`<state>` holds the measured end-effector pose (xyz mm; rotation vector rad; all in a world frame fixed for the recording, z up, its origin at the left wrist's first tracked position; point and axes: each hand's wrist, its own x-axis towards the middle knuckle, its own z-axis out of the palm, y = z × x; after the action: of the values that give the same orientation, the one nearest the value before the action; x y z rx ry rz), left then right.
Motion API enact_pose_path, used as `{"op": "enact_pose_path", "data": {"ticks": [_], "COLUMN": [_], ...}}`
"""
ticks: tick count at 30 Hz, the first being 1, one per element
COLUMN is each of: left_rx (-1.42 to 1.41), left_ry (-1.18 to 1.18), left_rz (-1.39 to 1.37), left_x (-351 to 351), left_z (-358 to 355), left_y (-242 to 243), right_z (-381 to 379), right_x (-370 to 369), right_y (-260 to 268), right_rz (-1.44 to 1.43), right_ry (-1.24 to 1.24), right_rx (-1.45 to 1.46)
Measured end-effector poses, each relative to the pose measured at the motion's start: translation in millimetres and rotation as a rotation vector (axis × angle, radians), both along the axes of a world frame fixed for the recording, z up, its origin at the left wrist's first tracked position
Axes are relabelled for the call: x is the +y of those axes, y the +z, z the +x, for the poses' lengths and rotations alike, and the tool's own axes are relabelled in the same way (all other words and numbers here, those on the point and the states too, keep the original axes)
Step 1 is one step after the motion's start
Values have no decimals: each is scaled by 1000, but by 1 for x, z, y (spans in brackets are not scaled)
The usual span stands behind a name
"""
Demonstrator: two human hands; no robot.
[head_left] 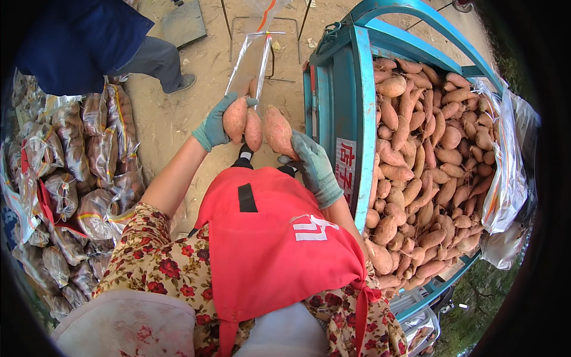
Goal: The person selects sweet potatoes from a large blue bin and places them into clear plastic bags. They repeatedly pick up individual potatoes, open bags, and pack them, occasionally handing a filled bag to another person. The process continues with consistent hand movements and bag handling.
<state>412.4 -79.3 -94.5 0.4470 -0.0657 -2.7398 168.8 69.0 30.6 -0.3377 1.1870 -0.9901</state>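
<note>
Two sweet potatoes are in my gloved left hand (217, 121): one sweet potato (235, 120) lies in the palm, and a slimmer sweet potato (253, 130) sits beside it. My right hand (315, 168), in a matching grey-green glove, grips the lower end of a larger sweet potato (278, 130). Just beyond my left hand, a clear plastic bag (250, 67) hangs lengthwise from a thin metal frame (273, 35). Inside the bag's near end, part of another sweet potato (253, 87) shows. My left fingers overlap the bag's near edge; whether they grip it I cannot tell.
On my right stands a blue metal truck bed (363, 120) heaped with loose sweet potatoes (428, 178). Clear plastic bags (504, 178) hang over its far side. Filled bags of sweet potatoes (96, 156) are piled at left. Near them stands a person in dark blue (84, 44). A flat grey slab (184, 23) lies on the dirt.
</note>
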Motion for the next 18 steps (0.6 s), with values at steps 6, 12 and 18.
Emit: {"op": "enact_pose_path", "data": {"ticks": [6,12,18], "left_rx": [-452,-884,-650], "left_ry": [-111,-144,-58], "left_rz": [56,-103,-255], "left_x": [-60,-70,-63], "left_z": [26,7,-27], "left_y": [-86,-104,-61], "right_z": [51,35,-54], "right_x": [-80,-98,-39], "right_y": [-124,-100,73], "right_rz": [59,-179,-230], "right_ry": [162,354,-108], "right_rx": [265,635,520]}}
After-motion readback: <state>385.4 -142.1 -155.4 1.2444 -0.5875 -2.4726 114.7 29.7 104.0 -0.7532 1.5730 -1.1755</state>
